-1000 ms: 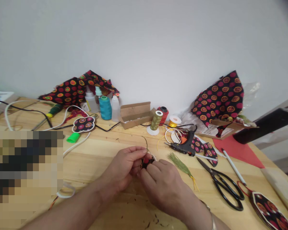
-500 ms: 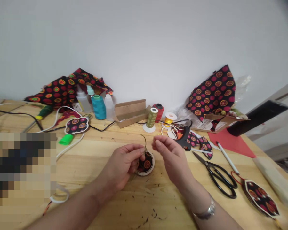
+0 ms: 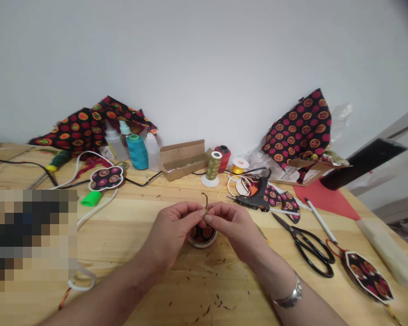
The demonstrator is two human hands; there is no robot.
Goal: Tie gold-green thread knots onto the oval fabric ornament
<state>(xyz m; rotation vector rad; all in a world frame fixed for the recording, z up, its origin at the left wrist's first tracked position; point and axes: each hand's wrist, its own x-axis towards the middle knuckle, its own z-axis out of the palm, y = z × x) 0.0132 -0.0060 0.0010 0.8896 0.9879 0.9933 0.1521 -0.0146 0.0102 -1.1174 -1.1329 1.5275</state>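
My left hand (image 3: pixel 177 228) pinches an olive-green cord (image 3: pixel 205 199) whose free end curls upward above the fingertips. Meeting it there, my right hand (image 3: pixel 233 226) also has its thumb and index finger closed on the cord. Just below both hands lies a round piece (image 3: pixel 201 236) covered in dark fruit-print fabric with a pale rim. The fingers hide its upper part, and I cannot see how the cord joins it.
Black-handled scissors (image 3: pixel 311 249) and a glue gun (image 3: pixel 253 197) lie to the right, near an octagonal fabric piece (image 3: pixel 369 276). Thread spools (image 3: pixel 213 166) and an open cardboard box (image 3: pixel 183 160) stand at the back. A flower-shaped piece (image 3: pixel 106 178) lies left. Dark scraps (image 3: pixel 219 301) litter the front.
My right hand has moved left and its fingertips now meet my left hand's at the cord. The glue gun's nozzle has come into view. The camera view has shifted slightly.
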